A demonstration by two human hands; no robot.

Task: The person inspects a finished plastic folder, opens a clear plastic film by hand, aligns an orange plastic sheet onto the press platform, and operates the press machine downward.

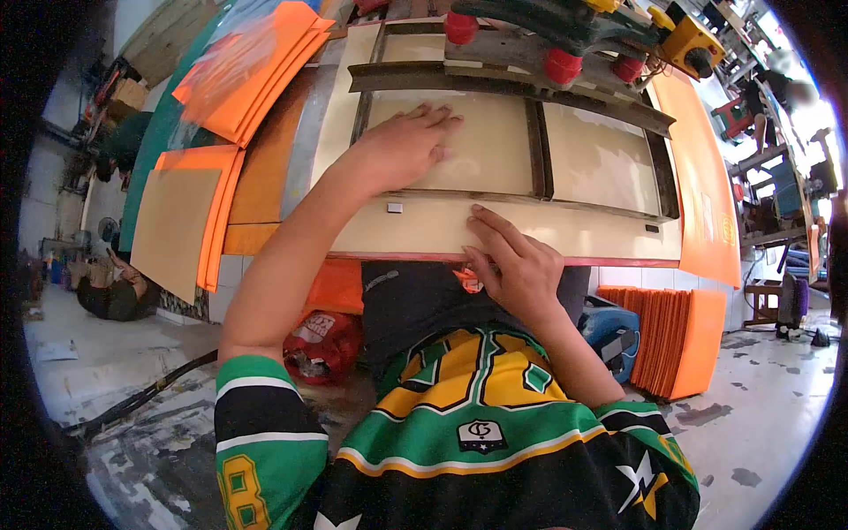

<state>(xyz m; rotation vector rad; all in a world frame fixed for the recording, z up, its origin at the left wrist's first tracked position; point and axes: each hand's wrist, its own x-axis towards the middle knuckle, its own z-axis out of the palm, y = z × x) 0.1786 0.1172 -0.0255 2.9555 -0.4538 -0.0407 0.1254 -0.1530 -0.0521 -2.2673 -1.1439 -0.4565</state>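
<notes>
My left hand [402, 146] reaches over a dark metal frame [539, 150]. Its fingers are stretched out over the cream sheet [495, 132] inside the frame, blurred at the tips, with nothing seen in them. Nearer to me, my right hand [521, 269] rests its extended fingers on the cream border by the front edge, the thumb lower at the red-edged rim. A small white piece [395, 208] sits on the border between the hands. At the border's right end is a small black piece [652, 229]. The undersides of both hands are hidden.
A metal bar [503, 88] and a clamp-like machine with red knobs [563, 65] stand across the far side. Orange folded sheets [265, 75] are stacked at left, and more orange sheets [671, 340] stand below at right. A person [115, 287] sits low at far left.
</notes>
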